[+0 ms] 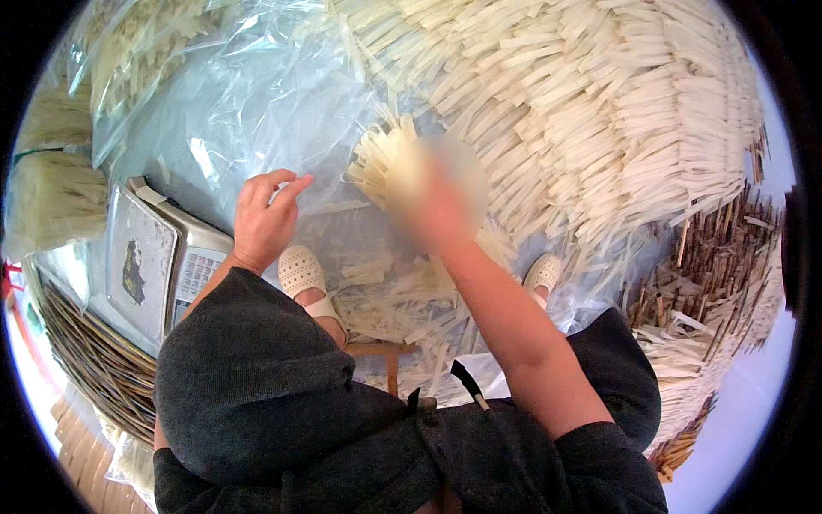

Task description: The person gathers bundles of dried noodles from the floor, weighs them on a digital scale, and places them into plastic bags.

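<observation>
My left hand [267, 218] is raised over a sheet of clear plastic [248, 103], its fingers loosely bent and apart with nothing in them. Just beside its wrist stands a digital scale [141, 261] with a worn metal plate and a keypad. My right hand [441, 201] is reached forward in the middle, and a blur covers its fingers. A bundle of pale, flat dried strips [377, 163] fans out to the left from that hand, which appears closed around it. A large pile of the same strips [591, 103] lies beyond and to the right.
Plastic-wrapped bundles [56, 201] stand at the left edge. A woven twig basket rim [94, 360] curves below the scale, and rough dark stalks [715, 265] rise on the right. Loose strips [385, 295] lie between my pale perforated shoes [304, 274].
</observation>
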`<control>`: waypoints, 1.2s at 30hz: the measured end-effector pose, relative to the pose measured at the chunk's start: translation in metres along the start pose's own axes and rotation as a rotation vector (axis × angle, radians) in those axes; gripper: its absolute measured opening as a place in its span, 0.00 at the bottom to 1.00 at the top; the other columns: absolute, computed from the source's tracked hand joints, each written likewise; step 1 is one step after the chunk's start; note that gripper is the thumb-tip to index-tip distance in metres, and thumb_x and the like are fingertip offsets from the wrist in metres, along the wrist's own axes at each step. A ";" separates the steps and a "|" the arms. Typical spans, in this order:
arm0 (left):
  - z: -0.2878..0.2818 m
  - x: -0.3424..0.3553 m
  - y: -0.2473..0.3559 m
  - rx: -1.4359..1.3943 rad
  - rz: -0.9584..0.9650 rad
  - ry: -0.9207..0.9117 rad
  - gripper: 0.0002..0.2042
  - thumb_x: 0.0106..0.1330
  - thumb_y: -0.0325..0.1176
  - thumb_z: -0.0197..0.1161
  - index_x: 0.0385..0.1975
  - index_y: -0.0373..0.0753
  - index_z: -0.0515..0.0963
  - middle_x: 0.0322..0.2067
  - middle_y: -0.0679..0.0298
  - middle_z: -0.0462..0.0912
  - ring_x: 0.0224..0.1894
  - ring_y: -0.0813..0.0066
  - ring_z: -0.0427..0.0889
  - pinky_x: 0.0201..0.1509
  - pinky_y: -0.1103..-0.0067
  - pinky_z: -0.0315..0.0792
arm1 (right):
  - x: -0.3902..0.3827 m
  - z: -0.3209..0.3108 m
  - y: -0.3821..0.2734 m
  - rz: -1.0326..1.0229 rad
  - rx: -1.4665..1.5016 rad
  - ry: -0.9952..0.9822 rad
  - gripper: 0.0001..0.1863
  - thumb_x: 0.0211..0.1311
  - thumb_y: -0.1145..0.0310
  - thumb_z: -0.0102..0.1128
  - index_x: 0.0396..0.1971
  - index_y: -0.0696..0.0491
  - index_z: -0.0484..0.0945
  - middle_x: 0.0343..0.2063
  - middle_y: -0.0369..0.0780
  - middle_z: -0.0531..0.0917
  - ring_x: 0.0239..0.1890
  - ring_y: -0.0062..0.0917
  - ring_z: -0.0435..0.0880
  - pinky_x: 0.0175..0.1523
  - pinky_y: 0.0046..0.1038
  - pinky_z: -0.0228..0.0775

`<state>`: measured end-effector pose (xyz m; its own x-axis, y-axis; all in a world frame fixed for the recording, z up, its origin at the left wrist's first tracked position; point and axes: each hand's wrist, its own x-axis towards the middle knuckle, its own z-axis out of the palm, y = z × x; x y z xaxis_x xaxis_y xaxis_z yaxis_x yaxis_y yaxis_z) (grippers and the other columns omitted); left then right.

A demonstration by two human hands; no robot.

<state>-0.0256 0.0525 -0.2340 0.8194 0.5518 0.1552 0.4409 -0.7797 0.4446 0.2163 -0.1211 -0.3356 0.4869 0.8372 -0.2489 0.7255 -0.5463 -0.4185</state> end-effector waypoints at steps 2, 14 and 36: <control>0.001 -0.002 0.004 0.140 -0.053 0.045 0.23 0.53 0.26 0.63 0.53 0.47 0.75 0.50 0.64 0.73 0.53 0.62 0.71 0.57 0.69 0.66 | -0.014 0.008 0.005 0.047 -0.065 0.004 0.60 0.38 0.58 0.73 0.69 0.52 0.42 0.55 0.51 0.67 0.55 0.43 0.71 0.57 0.45 0.62; 0.031 -0.017 -0.056 -0.168 -0.398 -0.096 0.15 0.63 0.28 0.58 0.50 0.44 0.76 0.39 0.60 0.77 0.38 0.66 0.78 0.40 0.75 0.73 | -0.007 0.012 0.037 0.045 0.044 -0.092 0.55 0.36 0.56 0.73 0.67 0.46 0.50 0.51 0.51 0.71 0.54 0.43 0.72 0.57 0.41 0.64; 0.032 -0.004 -0.015 -0.288 -0.544 -0.210 0.15 0.61 0.29 0.60 0.49 0.42 0.77 0.42 0.61 0.79 0.36 0.72 0.79 0.41 0.77 0.74 | 0.015 -0.022 0.101 0.199 0.616 -0.352 0.50 0.29 0.55 0.75 0.59 0.54 0.65 0.46 0.49 0.80 0.50 0.40 0.79 0.56 0.34 0.69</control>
<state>-0.0235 0.0527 -0.2694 0.5739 0.7534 -0.3212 0.7211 -0.2789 0.6343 0.3079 -0.1637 -0.3621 0.3209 0.7379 -0.5938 0.1846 -0.6636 -0.7249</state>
